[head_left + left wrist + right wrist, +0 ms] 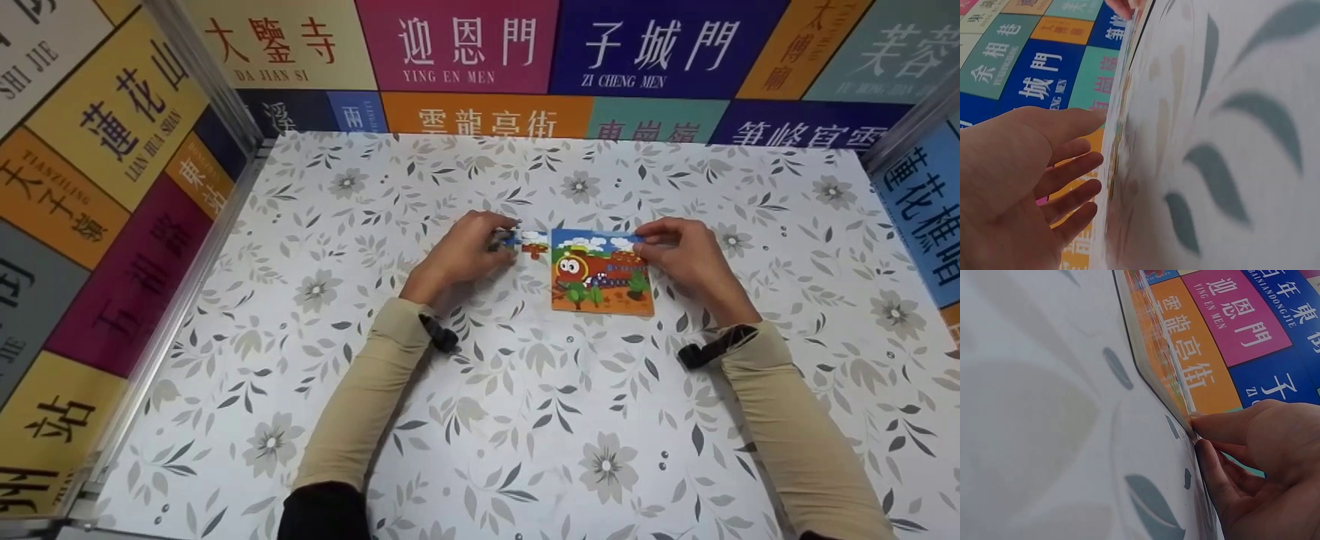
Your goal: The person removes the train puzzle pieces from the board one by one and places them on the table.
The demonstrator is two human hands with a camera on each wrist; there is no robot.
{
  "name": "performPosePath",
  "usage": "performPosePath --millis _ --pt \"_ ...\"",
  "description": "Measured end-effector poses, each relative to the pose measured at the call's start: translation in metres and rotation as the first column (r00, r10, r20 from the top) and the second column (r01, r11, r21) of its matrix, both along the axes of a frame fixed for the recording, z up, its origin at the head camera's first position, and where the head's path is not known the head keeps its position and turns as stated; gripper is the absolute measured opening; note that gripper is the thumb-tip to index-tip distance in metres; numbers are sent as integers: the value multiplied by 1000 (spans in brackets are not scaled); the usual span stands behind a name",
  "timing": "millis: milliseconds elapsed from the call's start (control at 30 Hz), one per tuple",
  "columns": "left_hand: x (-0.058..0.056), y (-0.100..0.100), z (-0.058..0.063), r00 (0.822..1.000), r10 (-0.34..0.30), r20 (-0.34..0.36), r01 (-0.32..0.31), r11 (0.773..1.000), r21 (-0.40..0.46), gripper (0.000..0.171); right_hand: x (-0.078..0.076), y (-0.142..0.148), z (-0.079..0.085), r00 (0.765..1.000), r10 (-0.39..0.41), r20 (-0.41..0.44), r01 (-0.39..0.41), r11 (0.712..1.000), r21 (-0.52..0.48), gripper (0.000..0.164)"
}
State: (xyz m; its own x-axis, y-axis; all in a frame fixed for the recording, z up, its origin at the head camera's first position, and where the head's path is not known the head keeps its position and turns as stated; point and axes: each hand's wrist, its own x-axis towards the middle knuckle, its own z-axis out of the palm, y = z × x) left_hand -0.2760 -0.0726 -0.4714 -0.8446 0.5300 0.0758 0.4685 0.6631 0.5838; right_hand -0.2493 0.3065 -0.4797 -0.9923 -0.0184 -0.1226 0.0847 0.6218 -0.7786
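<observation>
A thin square board with a cartoon train picture (pixel 600 281) lies flat on the flowered tabletop. My right hand (pixel 682 251) pinches its upper right edge between thumb and fingers. The right wrist view shows the board's pale edge (pixel 1154 385) from the side, by the thumb tip. Just left of the board are small jigsaw pieces (pixel 534 244) in blue, white and red. My left hand (pixel 472 247) lies beside these pieces, thumb and fingers reaching to them and partly covering them. In the left wrist view that hand (pixel 1044 169) has extended fingers, with a gap under the thumb.
The white tabletop (pixel 525 420) has a grey leaf and flower print. Coloured panels with Chinese lettering (pixel 461 45) stand along the back, left and right edges. Black wrist straps (pixel 439 334) sit on both sleeves.
</observation>
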Motion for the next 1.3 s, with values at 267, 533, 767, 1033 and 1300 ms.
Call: performPosePath --millis 267,533,767,1033,1300 --pt "6 36 2 997 -73 -37 74 997 17 46 0 1 -1 1000 -1 -2 1 1000 4 35" --pt "11 62 -2 996 -94 -12 93 996 -14 48 0 1 -1 1000 -4 -3 4 1000 9 35" --pt "14 75 2 1000 -27 -5 27 998 -58 47 1 3 -1 1000 1 -1 -1 1000 7 35" --pt "17 86 3 999 36 -37 -41 992 -123 45 2 3 -1 1000 5 4 -5 1000 7 36" --pt "17 92 7 997 62 -56 -70 987 -146 37 1 1 1 1000 10 13 -10 1000 8 37"
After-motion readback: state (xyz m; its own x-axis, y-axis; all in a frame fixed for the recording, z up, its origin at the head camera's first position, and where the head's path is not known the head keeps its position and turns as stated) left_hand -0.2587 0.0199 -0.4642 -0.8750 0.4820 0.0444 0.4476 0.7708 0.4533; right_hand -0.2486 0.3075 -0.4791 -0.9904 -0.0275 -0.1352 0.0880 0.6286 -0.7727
